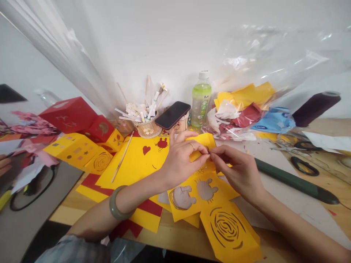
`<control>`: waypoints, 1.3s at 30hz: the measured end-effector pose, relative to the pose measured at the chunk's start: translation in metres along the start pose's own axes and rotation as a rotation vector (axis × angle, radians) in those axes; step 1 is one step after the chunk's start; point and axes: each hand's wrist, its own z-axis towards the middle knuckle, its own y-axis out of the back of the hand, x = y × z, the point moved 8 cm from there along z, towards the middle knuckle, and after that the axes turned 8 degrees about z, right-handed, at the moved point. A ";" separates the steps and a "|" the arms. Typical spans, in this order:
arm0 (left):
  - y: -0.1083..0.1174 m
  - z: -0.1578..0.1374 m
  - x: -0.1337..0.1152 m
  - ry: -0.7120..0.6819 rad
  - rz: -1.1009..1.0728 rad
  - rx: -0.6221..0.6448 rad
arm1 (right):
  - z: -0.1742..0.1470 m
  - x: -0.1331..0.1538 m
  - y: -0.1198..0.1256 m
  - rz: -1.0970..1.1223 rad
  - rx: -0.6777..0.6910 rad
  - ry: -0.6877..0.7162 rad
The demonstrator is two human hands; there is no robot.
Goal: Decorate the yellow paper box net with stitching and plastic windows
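My left hand (182, 157), with a ring on one finger and a green bangle at the wrist, is closed, its thumb and forefinger pinched together. Facing it, my right hand (237, 170) is pinched too, and the fingertips of both hands nearly meet. Whatever lies between them is too small to make out. Below them lies an unfolded yellow paper cut-out (246, 241), with a rose pattern of curved slits and animal-shaped openings showing grey. To the left are yellow sheets (131, 164) bearing a red paper heart (146, 150) and a red animal shape (162, 143).
A phone (174, 115) leans on decorated pots beside a green drink bottle (201, 100). A clear bag (219, 122) holds paper scraps. Scissors (304, 166) and a long dark green object (296, 180) lie right. Red boxes (70, 115) stand left; another person's hand (3, 164) shows.
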 end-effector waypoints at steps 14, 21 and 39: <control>-0.001 0.000 0.002 0.020 -0.016 0.004 | -0.010 0.027 0.007 -0.194 -0.137 0.325; -0.001 0.001 -0.001 -0.019 -0.009 -0.020 | -0.012 0.029 0.009 -0.266 -0.203 0.371; 0.001 0.001 0.000 -0.011 -0.001 -0.065 | -0.013 0.025 0.015 -0.233 -0.237 0.319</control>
